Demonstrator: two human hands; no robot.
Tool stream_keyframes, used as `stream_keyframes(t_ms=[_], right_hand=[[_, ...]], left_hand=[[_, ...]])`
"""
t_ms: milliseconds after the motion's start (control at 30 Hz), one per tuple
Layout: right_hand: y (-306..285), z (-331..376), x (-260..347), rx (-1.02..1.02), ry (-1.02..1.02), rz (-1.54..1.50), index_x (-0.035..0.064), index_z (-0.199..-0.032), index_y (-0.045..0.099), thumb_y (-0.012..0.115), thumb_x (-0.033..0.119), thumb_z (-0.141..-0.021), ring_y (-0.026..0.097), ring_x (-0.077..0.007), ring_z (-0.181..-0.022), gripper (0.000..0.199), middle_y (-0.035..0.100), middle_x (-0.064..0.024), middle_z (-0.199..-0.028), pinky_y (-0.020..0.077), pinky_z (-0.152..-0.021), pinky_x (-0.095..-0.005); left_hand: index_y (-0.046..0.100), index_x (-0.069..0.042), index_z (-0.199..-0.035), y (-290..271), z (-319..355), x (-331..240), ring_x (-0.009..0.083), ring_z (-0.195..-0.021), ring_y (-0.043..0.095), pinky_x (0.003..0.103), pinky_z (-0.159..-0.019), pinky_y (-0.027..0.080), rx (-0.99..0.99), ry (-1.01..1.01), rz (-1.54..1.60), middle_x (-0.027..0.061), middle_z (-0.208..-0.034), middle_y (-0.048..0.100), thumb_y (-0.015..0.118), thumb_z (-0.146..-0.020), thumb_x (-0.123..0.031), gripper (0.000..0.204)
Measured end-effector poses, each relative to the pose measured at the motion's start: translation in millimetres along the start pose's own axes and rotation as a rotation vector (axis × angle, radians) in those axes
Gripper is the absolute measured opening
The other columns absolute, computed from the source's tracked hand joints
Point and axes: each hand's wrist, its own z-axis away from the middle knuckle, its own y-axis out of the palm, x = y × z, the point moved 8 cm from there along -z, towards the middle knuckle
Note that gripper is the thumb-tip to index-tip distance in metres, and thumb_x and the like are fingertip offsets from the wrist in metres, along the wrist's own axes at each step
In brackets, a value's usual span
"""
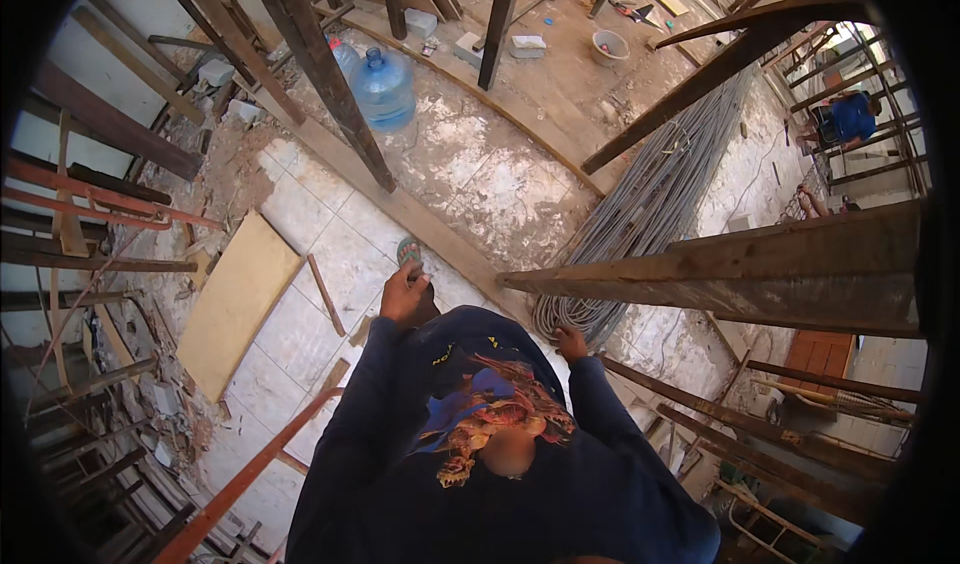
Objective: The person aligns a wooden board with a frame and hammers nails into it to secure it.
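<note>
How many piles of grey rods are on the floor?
1: the pile of grey rods runs from near the right hand toward the upper right; others may be hidden.

Blue water jug (385, 94), pale basin (614, 56)

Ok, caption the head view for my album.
Left hand and right hand above a tiled floor, grey rod bundle and blue jug ahead.

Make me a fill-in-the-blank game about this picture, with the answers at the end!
1. Of the left hand and right hand, the ____ one is nearer the grey rods.
2. The big water jug is the colour ____.
3. The wide pale board lies to the person's ____.
4. The person's sleeves are ____, not short.

Missing words: right; blue; left; long.
</note>
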Motion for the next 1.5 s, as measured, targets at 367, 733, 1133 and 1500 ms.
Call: stream_keyframes(t_ms=[367, 733, 1133, 1500], right_hand=[[148, -48, 30, 0.124, -0.161, 0.261, 0.0031, -0.107, 0.069, 0.06, 0.02, -0.092, 0.067, -0.0195, -0.081, 0.024, 0.069, -0.01, -0.09, 0.0511, -0.07, -0.0334], [76, -197, 220, -0.136, 0.31, -0.473, -0.0016, -0.112, 0.067, 0.058, 0.028, -0.094, 0.067, -0.0229, -0.087, 0.035, 0.071, -0.0128, -0.101, 0.0518, -0.075, -0.0355], [-156, -424, 408, -0.094, 0.057, -0.055, 0.0017, -0.114, 0.065, 0.056, 0.035, -0.099, 0.067, -0.0174, -0.088, 0.037, 0.069, -0.0067, -0.099, 0.0503, -0.07, -0.0329], [-245, -524, 531, -0.148, 0.207, -0.252, 0.0041, -0.113, 0.066, 0.055, 0.038, -0.101, 0.067, -0.0175, -0.094, 0.038, 0.069, -0.0088, -0.105, 0.0515, -0.076, -0.0318]], left_hand=[[0.069, -0.001, -0.1, -106, -42, -280, 0.0148, -0.08, 0.067, 0.027, -0.07, 0.051, 1.047, 0.285, -0.058, 0.0059, -0.088, 0.069, 0.076, -0.087, -0.014, 0.02], [0.068, 0.003, -0.096, -87, -166, -375, 0.027, -0.083, 0.066, 0.034, -0.074, 0.05, 1.039, 0.123, -0.183, 0.0134, -0.09, 0.067, 0.071, -0.082, 0.002, 0.015], [0.07, 0.003, -0.1, 89, -439, -502, 0.02, -0.076, 0.063, 0.032, -0.073, 0.05, 0.859, 0.146, 0.152, 0.0116, -0.085, 0.067, 0.067, -0.088, -0.007, 0.016], [0.067, -0.001, -0.113, 175, -636, -475, 0.0126, -0.075, 0.062, 0.029, -0.071, 0.051, 0.337, -0.043, -0.151, 0.0073, -0.087, 0.067, 0.066, -0.093, -0.014, 0.024]])
